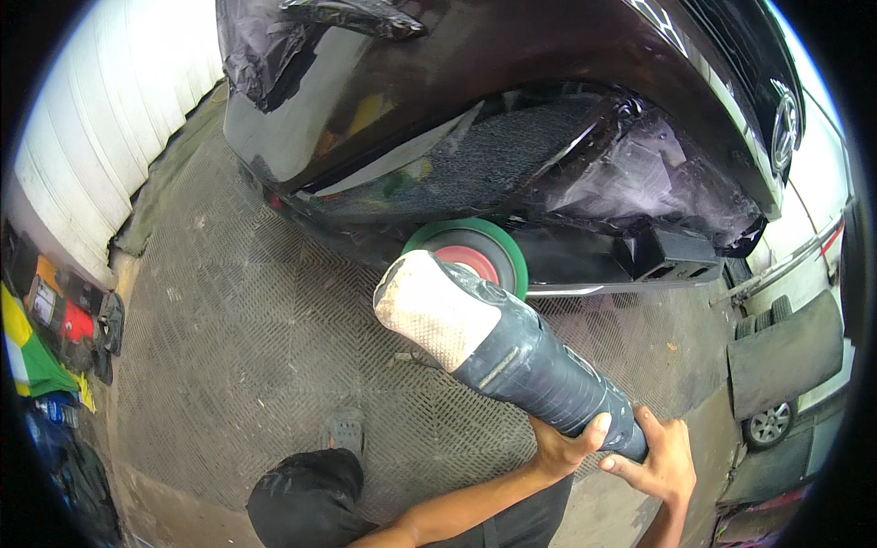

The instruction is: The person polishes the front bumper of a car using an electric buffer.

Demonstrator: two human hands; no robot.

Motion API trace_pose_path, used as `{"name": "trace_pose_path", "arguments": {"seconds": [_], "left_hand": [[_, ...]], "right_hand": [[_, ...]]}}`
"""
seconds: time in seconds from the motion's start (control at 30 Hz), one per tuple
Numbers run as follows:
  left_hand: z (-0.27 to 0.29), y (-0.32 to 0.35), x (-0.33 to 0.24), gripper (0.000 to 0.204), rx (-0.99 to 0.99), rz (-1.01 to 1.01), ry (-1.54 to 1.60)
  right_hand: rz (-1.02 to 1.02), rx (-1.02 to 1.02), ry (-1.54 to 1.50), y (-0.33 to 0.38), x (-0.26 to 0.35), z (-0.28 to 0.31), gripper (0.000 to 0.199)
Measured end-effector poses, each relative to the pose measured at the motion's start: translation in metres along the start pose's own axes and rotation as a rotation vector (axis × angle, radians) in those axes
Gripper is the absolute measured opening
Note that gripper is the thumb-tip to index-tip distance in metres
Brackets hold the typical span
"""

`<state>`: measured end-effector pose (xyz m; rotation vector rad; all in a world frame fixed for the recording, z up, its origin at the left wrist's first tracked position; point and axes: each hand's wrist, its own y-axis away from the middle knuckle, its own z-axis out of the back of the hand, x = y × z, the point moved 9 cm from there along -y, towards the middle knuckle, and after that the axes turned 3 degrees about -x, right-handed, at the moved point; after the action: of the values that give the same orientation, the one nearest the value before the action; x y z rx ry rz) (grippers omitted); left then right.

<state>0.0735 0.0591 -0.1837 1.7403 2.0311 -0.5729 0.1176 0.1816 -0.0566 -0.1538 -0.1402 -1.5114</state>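
A polisher with a dark, dusty body and a pale, scuffed front cover slants across the middle of the view. Its round pad, green at the rim with a red backing, overlaps the lower part of a dark car bumper; I cannot tell whether the two touch. My left hand is closed round the underside of the body, thumb up. Around its rear end is my right hand, fingers over one side and thumb on the other. The pad's working face is hidden.
Dark plastic film covers part of the bumper. A white corrugated wall runs along the left, with a green-and-yellow cloth and other items below. Loose dark panels and a wheel stand right. The floor is ridged.
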Motion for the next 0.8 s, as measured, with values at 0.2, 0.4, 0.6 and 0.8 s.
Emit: {"name": "trace_pose_path", "arguments": {"seconds": [0.2, 0.4, 0.6, 0.8], "left_hand": [[0.033, 0.015, 0.029, 0.079, 0.078, -0.057, -0.175], [0.097, -0.008, 0.034, 0.093, 0.182, 0.037, -0.187], [0.132, -0.023, 0.027, 0.076, 0.163, -0.043, -0.221], [0.111, 0.003, 0.034, 0.081, 0.278, -0.017, -0.369]], "right_hand": [[-0.072, 0.1, -0.192, 0.011, -0.042, -0.062, 0.084], [-0.02, 0.056, -0.121, -0.009, -0.008, -0.115, 0.085], [0.054, -0.039, -0.145, -0.021, 0.007, -0.158, 0.087], [-0.012, -0.201, -0.355, 0.03, -0.024, -0.186, 0.078]]}}
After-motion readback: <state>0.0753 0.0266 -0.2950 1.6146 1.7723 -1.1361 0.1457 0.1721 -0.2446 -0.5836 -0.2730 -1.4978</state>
